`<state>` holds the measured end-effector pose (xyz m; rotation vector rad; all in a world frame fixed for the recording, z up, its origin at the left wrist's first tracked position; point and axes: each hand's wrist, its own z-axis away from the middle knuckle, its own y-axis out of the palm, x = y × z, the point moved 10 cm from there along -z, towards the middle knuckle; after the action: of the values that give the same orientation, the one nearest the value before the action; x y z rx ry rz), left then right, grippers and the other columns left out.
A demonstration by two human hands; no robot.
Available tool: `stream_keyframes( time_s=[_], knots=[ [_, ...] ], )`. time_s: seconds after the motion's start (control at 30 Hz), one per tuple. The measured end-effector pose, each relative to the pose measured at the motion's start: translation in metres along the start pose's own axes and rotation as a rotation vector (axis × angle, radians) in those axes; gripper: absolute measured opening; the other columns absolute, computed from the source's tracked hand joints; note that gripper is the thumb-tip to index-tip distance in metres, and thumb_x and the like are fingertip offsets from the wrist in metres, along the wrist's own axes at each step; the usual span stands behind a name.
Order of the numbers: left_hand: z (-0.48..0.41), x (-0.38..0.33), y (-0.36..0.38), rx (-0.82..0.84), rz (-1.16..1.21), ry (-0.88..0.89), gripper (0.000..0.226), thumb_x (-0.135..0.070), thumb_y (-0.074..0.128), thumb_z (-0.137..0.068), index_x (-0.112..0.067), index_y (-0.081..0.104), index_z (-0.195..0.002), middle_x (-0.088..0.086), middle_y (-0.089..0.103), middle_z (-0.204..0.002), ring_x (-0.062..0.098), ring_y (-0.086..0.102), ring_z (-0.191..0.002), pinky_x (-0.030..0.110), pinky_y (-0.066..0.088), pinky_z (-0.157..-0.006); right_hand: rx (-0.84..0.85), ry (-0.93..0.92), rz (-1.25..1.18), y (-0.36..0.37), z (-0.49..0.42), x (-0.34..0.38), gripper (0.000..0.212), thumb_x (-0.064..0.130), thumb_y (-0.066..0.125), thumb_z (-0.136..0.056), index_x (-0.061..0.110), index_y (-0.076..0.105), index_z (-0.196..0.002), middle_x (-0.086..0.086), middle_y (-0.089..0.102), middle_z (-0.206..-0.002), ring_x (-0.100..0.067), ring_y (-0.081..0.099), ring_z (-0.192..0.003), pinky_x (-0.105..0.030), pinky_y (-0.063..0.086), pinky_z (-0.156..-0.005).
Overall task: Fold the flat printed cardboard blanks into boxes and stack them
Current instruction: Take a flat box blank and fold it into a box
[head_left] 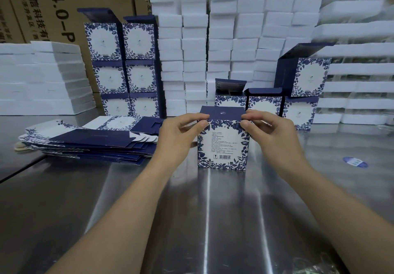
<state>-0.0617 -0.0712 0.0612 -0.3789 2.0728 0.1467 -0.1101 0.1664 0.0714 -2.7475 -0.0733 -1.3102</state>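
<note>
Both forearms are reaching in over the steel table [213,220]. A blue-and-white floral printed box [223,144] is standing upright on it at centre, barcode panel facing the camera. The left hand [179,134] is pinching the box's upper left corner, thumb on the front panel and fingers curling onto the navy lid flap [222,112]. The right hand [270,131] is pinching the upper right corner the same way.

Step in hand, as judged: closing the lid flap on a formed box. The flap is lying nearly level across the top; whether its tongue is tucked in cannot be told. The next move is probably calling for pressing the flap down evenly at both corners, then carrying the box to a stack.

Left of the box, a fanned pile of flat blanks [89,141] is lying on the table, awaiting folding. Right, a small blue round sticker [355,162] is lying well apart.

Behind, a row of folded boxes [264,105] with lids raised is standing just beyond the hands, crowding any placement there. Further back left, a taller stack of finished boxes [123,69] is rising in two columns. White foam blocks [213,50] and brown shipping cartons [64,7] are filling the rear.
</note>
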Motion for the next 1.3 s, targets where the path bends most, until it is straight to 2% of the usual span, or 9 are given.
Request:
stream_keyframes(
  time_s=[0.2,0.27,0.37,0.5,0.67,0.87,1.03,1.17,1.3],
  knots=[
    [0.004,-0.007,-0.001,-0.067,0.050,0.026,0.008,-0.021,0.079,-0.095,-0.028,0.083,-0.098,-0.008,0.081,-0.095,0.005,0.074,-0.090,0.044,0.064,-0.080,-0.033,0.079,-0.093,-0.003,0.000,-0.004,0.011,0.022,0.080,-0.093,0.022,0.082,-0.082,0.017,0.078,-0.107,-0.008,0.070,-0.119,-0.047,0.054,-0.107],
    [0.005,-0.013,0.000,-0.096,0.058,0.092,0.013,-0.018,0.079,-0.095,-0.028,0.080,-0.103,-0.011,0.080,-0.102,0.003,0.074,-0.097,0.032,0.062,-0.077,-0.038,0.041,-0.095,-0.004,0.000,0.001,0.009,0.018,0.079,-0.095,0.023,0.080,-0.086,0.020,0.078,-0.103,-0.007,0.065,-0.127,-0.047,0.053,-0.110],
    [0.008,-0.025,0.012,-0.058,0.005,0.224,0.052,0.006,0.071,-0.093,-0.030,0.065,-0.130,-0.009,0.064,-0.133,0.000,0.066,-0.118,0.017,0.057,-0.087,0.009,-0.020,-0.177,0.004,0.002,0.011,0.044,-0.009,0.069,-0.094,0.028,0.068,-0.118,0.016,0.064,-0.135,-0.007,0.060,-0.134,-0.035,0.054,-0.109],
    [0.011,-0.014,0.027,0.040,-0.262,0.221,0.094,0.010,0.066,-0.091,-0.059,0.041,-0.151,-0.015,0.034,-0.151,0.010,0.058,-0.128,0.038,0.063,-0.088,0.117,-0.034,-0.061,0.015,0.005,0.010,0.085,-0.022,0.057,-0.093,0.040,0.047,-0.150,0.021,0.041,-0.159,-0.006,0.049,-0.144,-0.036,0.053,-0.110],
    [0.014,-0.006,0.033,0.067,-0.479,0.262,0.086,-0.009,0.073,-0.093,-0.060,0.038,-0.152,-0.026,0.028,-0.151,0.014,0.054,-0.131,0.043,0.061,-0.094,0.185,-0.080,0.272,0.021,0.012,-0.002,0.105,-0.020,0.059,-0.093,0.064,0.035,-0.151,0.021,0.015,-0.167,0.012,0.047,-0.131,-0.032,0.058,-0.100],
    [0.017,0.002,0.035,0.074,-0.643,0.257,0.066,-0.025,0.073,-0.095,-0.052,0.046,-0.149,-0.022,0.023,-0.159,0.009,0.051,-0.130,0.035,0.048,-0.108,0.187,-0.132,0.471,0.021,0.009,-0.020,0.074,0.001,0.072,-0.094,0.043,0.049,-0.151,0.024,0.019,-0.162,-0.002,0.055,-0.107,-0.041,0.060,-0.094],
    [0.017,0.017,0.036,0.099,-0.839,0.183,0.042,-0.034,0.067,-0.097,-0.039,0.058,-0.138,-0.022,0.019,-0.169,0.011,0.035,-0.143,0.036,0.041,-0.106,0.235,-0.118,0.673,0.026,0.012,-0.037,0.053,0.028,0.077,-0.093,0.035,0.057,-0.141,0.018,0.020,-0.168,-0.003,0.043,-0.137,-0.032,0.039,-0.112],
    [0.013,0.010,0.032,0.044,-0.753,0.212,0.064,-0.025,0.066,-0.096,-0.044,0.041,-0.151,-0.017,0.042,-0.148,0.015,0.042,-0.135,0.035,0.042,-0.107,0.198,-0.182,0.620,0.024,0.010,-0.028,0.071,0.021,0.075,-0.093,0.049,0.041,-0.148,0.029,0.039,-0.138,-0.010,0.049,-0.128,-0.032,0.041,-0.108],
    [0.011,0.018,0.034,0.049,-0.670,0.165,0.068,-0.019,0.071,-0.097,-0.041,0.043,-0.155,-0.013,0.042,-0.135,0.011,0.051,-0.125,0.034,0.047,-0.105,0.149,-0.204,0.620,0.025,0.007,-0.027,0.056,0.016,0.073,-0.096,0.049,0.052,-0.137,0.019,0.054,-0.106,-0.010,0.054,-0.102,-0.031,0.044,-0.089]
  ],
)
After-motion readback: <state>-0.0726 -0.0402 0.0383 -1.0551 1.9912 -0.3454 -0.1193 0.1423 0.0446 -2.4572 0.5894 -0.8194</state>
